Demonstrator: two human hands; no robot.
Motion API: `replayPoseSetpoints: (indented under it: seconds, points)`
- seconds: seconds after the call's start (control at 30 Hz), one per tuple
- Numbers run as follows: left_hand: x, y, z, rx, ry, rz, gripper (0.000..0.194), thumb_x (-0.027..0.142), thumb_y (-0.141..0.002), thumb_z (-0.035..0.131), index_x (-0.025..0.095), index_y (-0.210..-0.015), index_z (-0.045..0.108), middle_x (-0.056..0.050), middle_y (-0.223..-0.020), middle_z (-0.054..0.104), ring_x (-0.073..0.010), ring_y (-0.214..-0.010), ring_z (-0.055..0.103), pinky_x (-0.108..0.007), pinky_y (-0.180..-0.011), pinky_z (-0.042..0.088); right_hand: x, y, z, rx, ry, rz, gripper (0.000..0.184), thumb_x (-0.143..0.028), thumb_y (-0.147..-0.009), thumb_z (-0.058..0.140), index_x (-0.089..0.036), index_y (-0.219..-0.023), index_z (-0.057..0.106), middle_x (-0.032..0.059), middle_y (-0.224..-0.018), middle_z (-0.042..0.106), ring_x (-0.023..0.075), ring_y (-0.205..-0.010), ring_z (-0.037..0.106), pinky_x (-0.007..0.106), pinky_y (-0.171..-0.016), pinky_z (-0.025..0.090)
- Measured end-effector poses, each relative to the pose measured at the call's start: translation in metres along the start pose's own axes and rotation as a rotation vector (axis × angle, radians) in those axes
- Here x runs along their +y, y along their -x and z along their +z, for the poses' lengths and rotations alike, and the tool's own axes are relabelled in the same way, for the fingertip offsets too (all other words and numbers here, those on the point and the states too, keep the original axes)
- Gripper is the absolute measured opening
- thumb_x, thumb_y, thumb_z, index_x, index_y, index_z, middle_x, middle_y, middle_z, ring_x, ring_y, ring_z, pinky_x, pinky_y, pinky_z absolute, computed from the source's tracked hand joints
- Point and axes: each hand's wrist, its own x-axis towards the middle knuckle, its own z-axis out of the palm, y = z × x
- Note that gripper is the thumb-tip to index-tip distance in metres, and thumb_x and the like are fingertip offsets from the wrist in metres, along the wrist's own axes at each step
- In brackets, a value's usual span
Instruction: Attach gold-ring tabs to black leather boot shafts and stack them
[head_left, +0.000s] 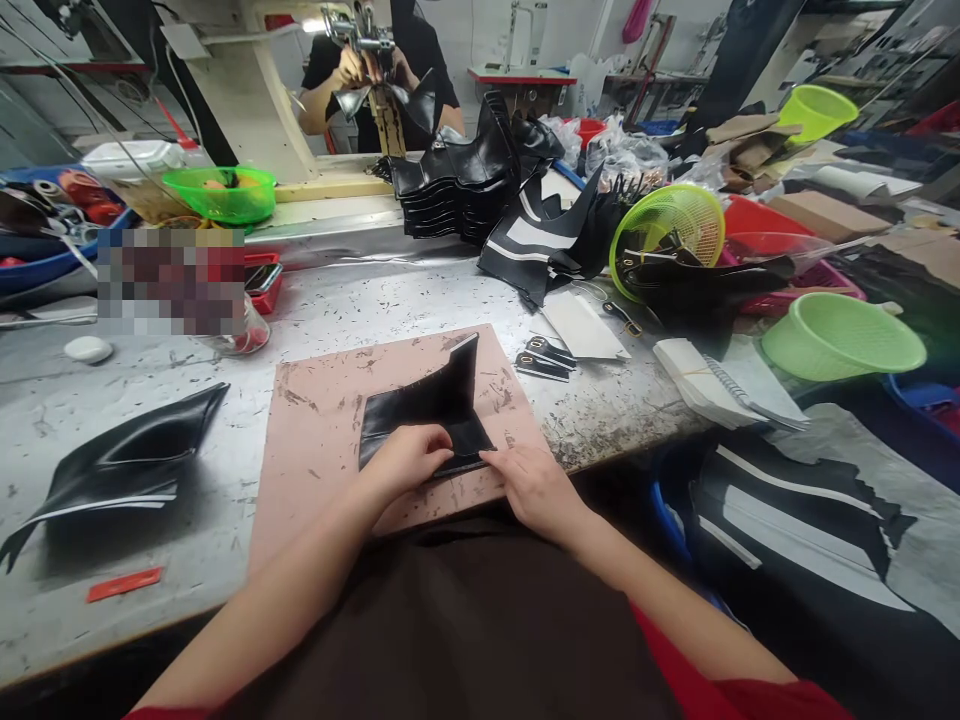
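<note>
A black leather panel (405, 405) lies on a pinkish-brown board (307, 450) in front of me. My left hand (412, 455) rests on the panel's near edge, its fingers curled and pinching that edge. At the near right corner, my right hand (536, 490) has thumb and fingertips closed on the same panel. The panel's far right corner rises to a narrow point with a pale edge. To the left sits another black leather piece (135, 450), folded and with white strips along its near edge.
A red strip (124, 583) lies at the front left. Small black tabs (546, 358) and white paper (585, 325) sit right of the board. Behind are stacked black leather pieces (450, 190) and a green basket (225, 195). A person (420, 60) works at a sewing machine beyond.
</note>
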Motion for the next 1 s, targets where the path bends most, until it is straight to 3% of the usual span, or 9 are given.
replayPoseSetpoints:
  seconds: [0.13,0.27,0.57,0.73,0.9,1.0]
  points:
    - [0.0,0.002,-0.002,0.009,-0.108,0.007,0.011,0.031,-0.07,0.056,0.021,-0.068,0.06,0.003,-0.062,0.06,-0.0137,-0.058,0.053,-0.022,-0.053,0.035,-0.006,-0.003,-0.001,-0.076,0.107,-0.036,0.043,-0.004,-0.077,0.038,-0.016,-0.114,0.056,0.0064,-0.087,0.065,0.0178,-0.077,0.053,0.035,-0.084,0.041]
    - [0.002,0.003,0.0,0.001,-0.225,0.043,0.009,0.028,-0.073,0.054,0.021,-0.069,0.057,0.002,-0.063,0.059,-0.014,-0.06,0.053,-0.022,-0.053,0.034,-0.011,-0.002,0.001,-0.13,0.216,-0.075,0.046,-0.006,-0.075,0.043,-0.022,-0.115,0.058,0.0071,-0.089,0.062,0.0203,-0.077,0.049,0.037,-0.08,0.038]
    - [0.006,0.009,-0.006,-0.027,-0.528,0.193,0.008,0.027,-0.076,0.053,0.021,-0.071,0.055,0.0,-0.076,0.053,-0.0147,-0.067,0.052,-0.023,-0.051,0.029,-0.017,-0.004,0.003,-0.139,0.338,-0.073,0.043,-0.013,-0.071,0.051,-0.028,-0.111,0.061,0.0083,-0.085,0.057,0.0223,-0.077,0.043,0.036,-0.076,0.033]
    - [-0.002,0.015,-0.009,-0.046,-0.663,0.301,0.013,0.03,-0.081,0.051,0.021,-0.079,0.059,-0.003,-0.082,0.053,-0.0173,-0.075,0.051,-0.024,-0.056,0.034,-0.019,-0.004,0.004,-0.151,0.344,-0.045,0.045,-0.011,-0.07,0.052,-0.029,-0.11,0.061,0.0082,-0.086,0.058,0.0232,-0.08,0.044,0.038,-0.081,0.032]
    - [-0.019,0.026,0.002,0.186,-0.79,0.464,0.026,0.029,-0.086,0.043,0.025,-0.105,0.06,-0.009,-0.102,0.055,-0.0222,-0.088,0.048,-0.033,-0.072,0.038,-0.021,-0.005,0.005,-0.227,0.275,0.044,0.049,-0.011,-0.073,0.051,-0.032,-0.116,0.057,0.008,-0.094,0.058,0.0235,-0.088,0.046,0.041,-0.089,0.03]
    - [-0.03,0.028,0.008,0.311,-0.779,0.502,0.027,0.027,-0.086,0.044,0.031,-0.107,0.06,-0.008,-0.104,0.056,-0.0237,-0.093,0.048,-0.034,-0.075,0.038,-0.017,-0.011,-0.003,-0.327,0.138,0.15,0.05,-0.01,-0.076,0.047,-0.035,-0.119,0.054,0.0066,-0.102,0.057,0.0222,-0.097,0.047,0.043,-0.092,0.03]
